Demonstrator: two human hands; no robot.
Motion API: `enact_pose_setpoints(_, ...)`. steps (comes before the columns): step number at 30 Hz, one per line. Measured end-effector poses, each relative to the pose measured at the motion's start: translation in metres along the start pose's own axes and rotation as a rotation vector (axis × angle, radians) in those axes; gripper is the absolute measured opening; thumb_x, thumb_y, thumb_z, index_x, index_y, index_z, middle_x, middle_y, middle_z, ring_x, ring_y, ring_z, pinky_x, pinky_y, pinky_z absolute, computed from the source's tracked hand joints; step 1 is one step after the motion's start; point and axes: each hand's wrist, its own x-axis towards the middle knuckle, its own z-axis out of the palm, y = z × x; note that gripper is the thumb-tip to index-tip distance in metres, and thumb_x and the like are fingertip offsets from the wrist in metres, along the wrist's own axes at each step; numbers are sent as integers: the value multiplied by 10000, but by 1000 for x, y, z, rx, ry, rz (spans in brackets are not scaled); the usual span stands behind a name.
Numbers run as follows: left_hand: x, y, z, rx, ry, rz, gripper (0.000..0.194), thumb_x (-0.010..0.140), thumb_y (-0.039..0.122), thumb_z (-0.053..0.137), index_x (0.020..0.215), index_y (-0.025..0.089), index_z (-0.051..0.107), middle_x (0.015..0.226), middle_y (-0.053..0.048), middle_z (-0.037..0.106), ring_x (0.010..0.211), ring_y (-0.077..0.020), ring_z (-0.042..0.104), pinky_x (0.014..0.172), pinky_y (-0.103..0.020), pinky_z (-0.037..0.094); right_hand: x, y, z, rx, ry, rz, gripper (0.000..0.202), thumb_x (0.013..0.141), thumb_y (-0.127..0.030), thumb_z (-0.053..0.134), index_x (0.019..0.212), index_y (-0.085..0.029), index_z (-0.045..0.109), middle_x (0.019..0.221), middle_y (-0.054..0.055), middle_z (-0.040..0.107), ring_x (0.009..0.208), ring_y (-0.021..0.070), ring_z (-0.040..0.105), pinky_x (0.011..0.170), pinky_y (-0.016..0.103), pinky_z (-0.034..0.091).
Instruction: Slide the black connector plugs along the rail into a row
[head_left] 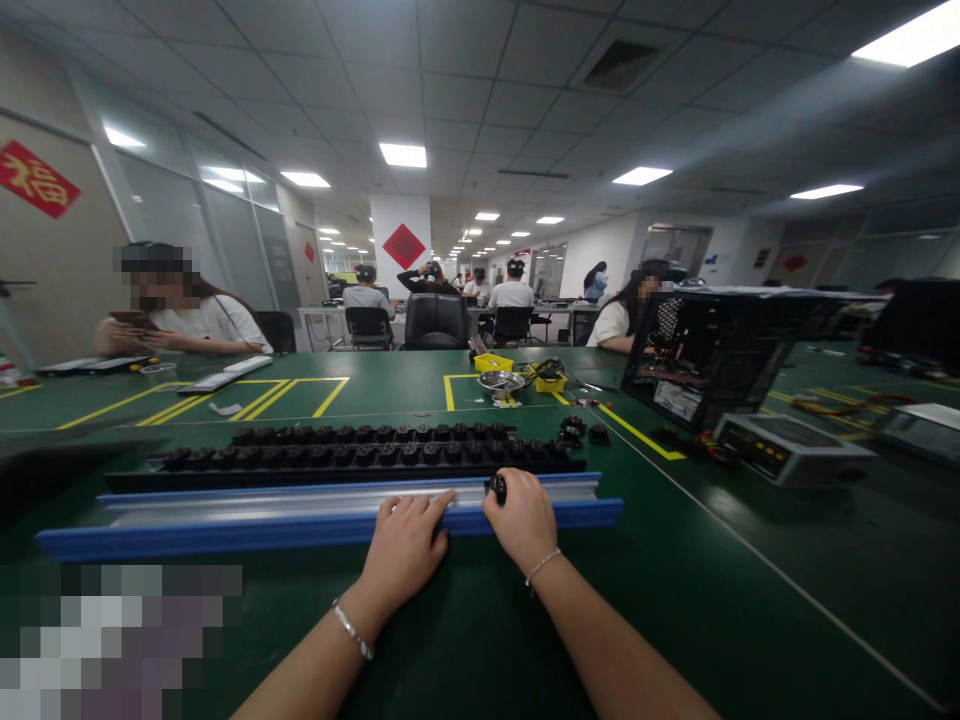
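Observation:
A long blue-edged channel rail (247, 545) with a silver inside lies across the green table in front of me. My left hand (406, 542) rests on it with the index finger stretched along the silver groove, holding nothing that I can see. Close by on the right, my right hand (523, 512) is closed on a small round black part (497, 488) over the rail. Its fingers hide much of that part. Just beyond the rail stand two black strips (345, 478) lined with several similar black round parts.
Loose black parts (598, 433) lie past the strips' right end. Farther back are a metal bowl (501, 384) and yellow trays (493, 362). At right stand an open computer case (705, 350) and a power supply (787, 450). People sit across the table at left and right.

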Motion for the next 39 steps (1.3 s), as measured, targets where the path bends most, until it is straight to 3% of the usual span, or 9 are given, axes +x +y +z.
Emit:
enact_pose_setpoints(12,0,0,1,-25,28,20,466,815,254,429,1276,318,429,1011,-18,618,964,-188,518,925,-391,281,3,8,-6,-138,28,131,174,767,-283,501,879,-197,603,891,71,579,903,218,491,779,312,351)
enact_pose_setpoints(24,0,1,-3,-26,-14,1,466,817,252,420,1279,317,434,1031,-27,617,971,-189,517,908,-378,296,5,11,-10,-146,23,164,229,749,-259,508,958,-192,574,922,76,582,934,219,508,776,314,351)
enact_pose_setpoints(39,0,-1,-1,-15,-3,11,463,814,248,430,1271,321,441,1019,-24,620,963,-188,524,894,-371,313,12,34,-21,-243,39,243,197,733,-237,506,902,-186,594,920,93,575,916,226,509,760,315,361)
